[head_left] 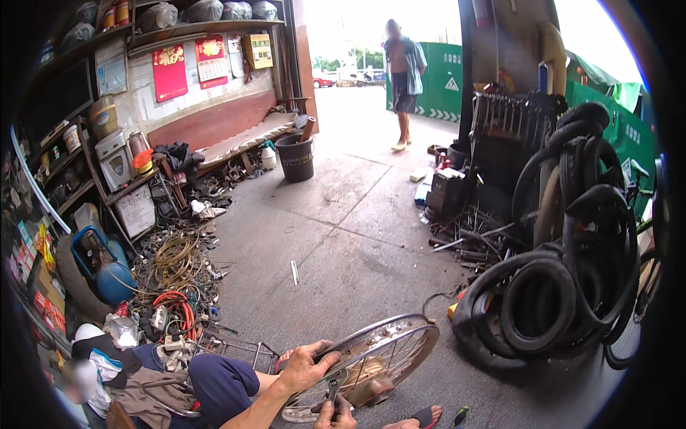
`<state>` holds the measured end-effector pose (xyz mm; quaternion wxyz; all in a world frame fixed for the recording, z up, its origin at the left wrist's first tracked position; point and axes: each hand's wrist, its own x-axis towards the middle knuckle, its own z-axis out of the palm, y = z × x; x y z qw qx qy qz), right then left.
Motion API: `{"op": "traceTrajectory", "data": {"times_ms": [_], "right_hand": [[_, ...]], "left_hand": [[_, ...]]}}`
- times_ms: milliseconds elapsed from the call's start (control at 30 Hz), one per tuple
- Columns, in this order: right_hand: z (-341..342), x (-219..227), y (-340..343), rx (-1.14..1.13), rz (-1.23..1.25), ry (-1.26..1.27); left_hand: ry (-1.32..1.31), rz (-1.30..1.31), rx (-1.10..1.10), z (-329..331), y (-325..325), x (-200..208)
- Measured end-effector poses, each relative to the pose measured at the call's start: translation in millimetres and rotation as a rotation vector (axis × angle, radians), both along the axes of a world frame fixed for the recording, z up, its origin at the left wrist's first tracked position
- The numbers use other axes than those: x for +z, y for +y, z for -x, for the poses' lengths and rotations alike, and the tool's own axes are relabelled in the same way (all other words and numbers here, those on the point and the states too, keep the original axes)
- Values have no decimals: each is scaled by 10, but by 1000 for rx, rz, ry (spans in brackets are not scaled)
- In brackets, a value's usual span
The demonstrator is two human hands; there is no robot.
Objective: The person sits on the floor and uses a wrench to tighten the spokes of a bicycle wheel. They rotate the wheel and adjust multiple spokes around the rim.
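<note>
A bare spoked wheel [384,342] with a metal rim and a hub [369,392] leans close in front of my legs. My left hand [306,367] is closed on the near left part of the rim, its thumb on the rim's inner face. Below it, at the lower edge, my right hand [335,415] is closed around what looks like an adjustable wrench [334,385]. The wrench's jaw points up toward the spokes near the rim; whether it touches a spoke I cannot tell.
Black tyres and tubes [537,304] are heaped at the right, beside scattered tools [475,239]. Hoses and cables [175,261] litter the left floor near a blue compressor tank [114,279]. A dark bucket [295,159] stands farther back. A person [404,71] stands at the doorway.
</note>
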<state>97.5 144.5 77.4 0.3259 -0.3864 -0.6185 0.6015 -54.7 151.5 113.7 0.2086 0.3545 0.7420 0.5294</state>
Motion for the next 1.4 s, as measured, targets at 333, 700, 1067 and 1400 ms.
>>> {"op": "traceTrajectory", "data": {"times_ms": [333, 700, 1067, 1400], "right_hand": [[-115, -77, -59, -80, -252, 87], [121, -200, -179, -97, -291, 140], [-18, 253, 158, 214, -105, 43], [-726, 666, 1733, 636, -249, -30]], "left_hand": [[160, 102, 31, -124, -31, 117], [-156, -99, -8, -114, -6, 89], [-24, -54, -4, -36, -35, 78], [-88, -51, -54, 145, -45, 120]]}}
